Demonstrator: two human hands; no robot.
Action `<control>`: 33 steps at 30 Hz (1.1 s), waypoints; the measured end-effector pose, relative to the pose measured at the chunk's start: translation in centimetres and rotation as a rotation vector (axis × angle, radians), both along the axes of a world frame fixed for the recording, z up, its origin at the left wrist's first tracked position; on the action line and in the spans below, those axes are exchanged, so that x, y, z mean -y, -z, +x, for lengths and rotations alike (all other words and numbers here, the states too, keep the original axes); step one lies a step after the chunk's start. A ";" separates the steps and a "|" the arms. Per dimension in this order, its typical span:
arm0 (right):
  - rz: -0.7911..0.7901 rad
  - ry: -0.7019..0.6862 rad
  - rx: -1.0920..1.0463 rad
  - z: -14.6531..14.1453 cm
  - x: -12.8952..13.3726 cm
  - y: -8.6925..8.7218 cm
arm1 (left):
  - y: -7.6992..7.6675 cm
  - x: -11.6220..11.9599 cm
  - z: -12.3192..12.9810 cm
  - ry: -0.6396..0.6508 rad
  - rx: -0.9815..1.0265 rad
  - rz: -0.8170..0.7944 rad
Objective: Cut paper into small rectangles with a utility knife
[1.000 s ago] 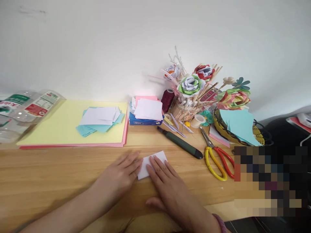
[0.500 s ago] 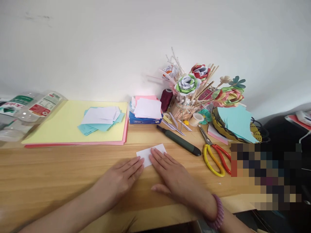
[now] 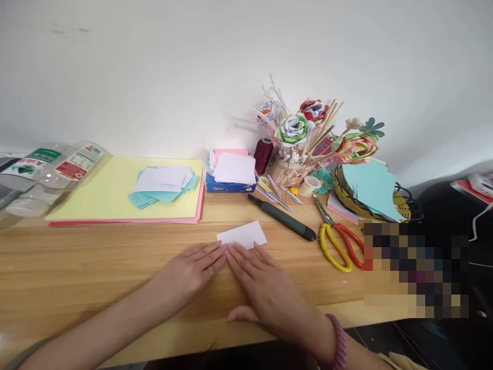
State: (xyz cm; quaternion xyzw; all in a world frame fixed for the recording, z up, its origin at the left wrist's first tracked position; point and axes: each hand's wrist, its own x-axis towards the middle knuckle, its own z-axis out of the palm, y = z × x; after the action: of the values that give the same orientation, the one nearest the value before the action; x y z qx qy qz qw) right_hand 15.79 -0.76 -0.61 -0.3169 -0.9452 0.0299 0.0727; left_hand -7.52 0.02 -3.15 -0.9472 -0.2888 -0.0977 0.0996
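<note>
A small white piece of paper (image 3: 246,234) lies on the wooden table in front of me, slightly slanted. My left hand (image 3: 196,270) rests with its fingers stretched out flat on the paper's lower left edge. Flat beside it, my right hand (image 3: 262,280) presses its fingertips on the paper's lower edge, thumb spread away toward me. The two hands' fingertips nearly meet and cover that edge. A dark green utility knife (image 3: 287,221) lies just beyond the paper to the right, and scissors (image 3: 335,241) with yellow and red handles lie farther right.
Yellow and pink sheets (image 3: 84,200) bear smaller white and teal papers (image 3: 164,180). Plastic bottles (image 3: 73,167) lie at far left. Behind stand a blue box (image 3: 231,187) topped with paper, a thread spool (image 3: 263,155), a holder of paper flowers (image 3: 290,172) and a basket (image 3: 342,192).
My right hand has slid left and toward me along the paper, so more of the paper's upper part shows. My left hand has barely moved. The view has shifted slightly.
</note>
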 end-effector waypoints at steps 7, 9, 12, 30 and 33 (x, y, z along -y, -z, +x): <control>0.073 0.166 0.047 3.7 -0.8 0.1 | 0.3 0.0 -0.4 0.009 0.023 -0.012; 0.118 0.233 0.083 5.1 -0.9 0.0 | 0.3 -0.1 -0.5 0.014 0.026 -0.019; 0.134 0.266 0.097 5.9 -0.9 -0.2 | 0.3 -0.1 -0.5 0.021 0.033 0.000; 0.318 0.437 0.069 5.1 -5.6 -0.2 | -3.8 -3.3 1.2 0.206 -0.030 -0.383; 0.321 0.435 0.097 5.0 -6.4 0.3 | -2.8 -3.1 2.0 -0.080 -0.068 -0.184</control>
State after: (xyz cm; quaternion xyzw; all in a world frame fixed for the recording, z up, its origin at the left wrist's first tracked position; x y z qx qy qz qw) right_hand 20.78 5.63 -0.96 -0.4979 -0.8500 -0.1517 0.0812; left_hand -5.47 3.16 -0.34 -0.9428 -0.3305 -0.0347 0.0255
